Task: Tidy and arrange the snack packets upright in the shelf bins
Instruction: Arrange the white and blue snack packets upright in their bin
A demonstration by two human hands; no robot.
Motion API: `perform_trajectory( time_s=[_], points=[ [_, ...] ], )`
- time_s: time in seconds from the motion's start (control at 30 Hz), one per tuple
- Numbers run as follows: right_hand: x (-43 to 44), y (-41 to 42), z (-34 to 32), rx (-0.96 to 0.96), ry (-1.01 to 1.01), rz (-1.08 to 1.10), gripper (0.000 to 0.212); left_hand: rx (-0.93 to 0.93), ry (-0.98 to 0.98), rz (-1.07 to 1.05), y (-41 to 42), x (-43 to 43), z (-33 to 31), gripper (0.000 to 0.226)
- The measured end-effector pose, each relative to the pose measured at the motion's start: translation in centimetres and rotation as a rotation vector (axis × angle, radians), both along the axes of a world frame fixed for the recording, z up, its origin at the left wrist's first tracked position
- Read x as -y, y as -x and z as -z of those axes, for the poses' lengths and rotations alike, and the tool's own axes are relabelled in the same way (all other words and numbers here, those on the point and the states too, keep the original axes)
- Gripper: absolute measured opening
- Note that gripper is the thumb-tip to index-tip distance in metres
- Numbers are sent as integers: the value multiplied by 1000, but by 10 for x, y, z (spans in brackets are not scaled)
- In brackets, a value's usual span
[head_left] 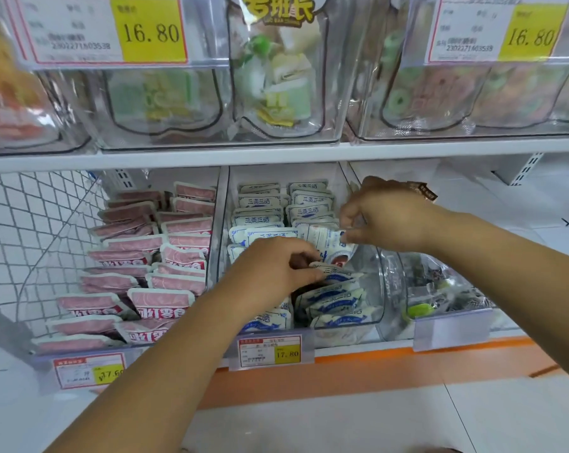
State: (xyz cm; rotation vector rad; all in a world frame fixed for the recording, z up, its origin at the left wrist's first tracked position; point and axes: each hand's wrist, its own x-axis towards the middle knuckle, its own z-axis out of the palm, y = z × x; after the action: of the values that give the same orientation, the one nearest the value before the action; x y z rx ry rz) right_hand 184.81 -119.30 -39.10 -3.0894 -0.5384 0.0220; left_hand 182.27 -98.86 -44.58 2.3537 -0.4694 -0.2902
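Middle bin [374,282]: rear packets [312,199] are standing upright in 2 rows; front packets [337,308] are lying slumped. Right hand [387,217] is pinching 1 tilted packet [322,237]; left hand [270,269] is gripping front packets. Judged roughly half done.

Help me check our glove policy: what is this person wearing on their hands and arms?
No gloves: the left hand and right hand are uncovered, both forearms bare with no sleeves in frame. A small brown-and-gold object by the right wrist may be a bracelet or packet; unclear.
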Motion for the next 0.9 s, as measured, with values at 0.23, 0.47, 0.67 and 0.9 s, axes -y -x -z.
perform_trajectory(
  time_s=[0.23, 0.47, 0.67, 0.9],
  points=[
    [-1, 13, -3, -1, -471, 65, 12, 109, 52, -144, 8, -8, -6, 21],
    [-7, 31, 19, -89, -1146, 194, 12, 60, 319, -300, 4, -10, -12, 47],
    [-8, 34, 10, -26, -1039, 228, 39, 222, 387, -207, 3, -7, -11, 26],
    [-21, 35, 8, 171, -505, 41, 32, 376, 295, -160, 3, 2, -20, 45]
  ],
)
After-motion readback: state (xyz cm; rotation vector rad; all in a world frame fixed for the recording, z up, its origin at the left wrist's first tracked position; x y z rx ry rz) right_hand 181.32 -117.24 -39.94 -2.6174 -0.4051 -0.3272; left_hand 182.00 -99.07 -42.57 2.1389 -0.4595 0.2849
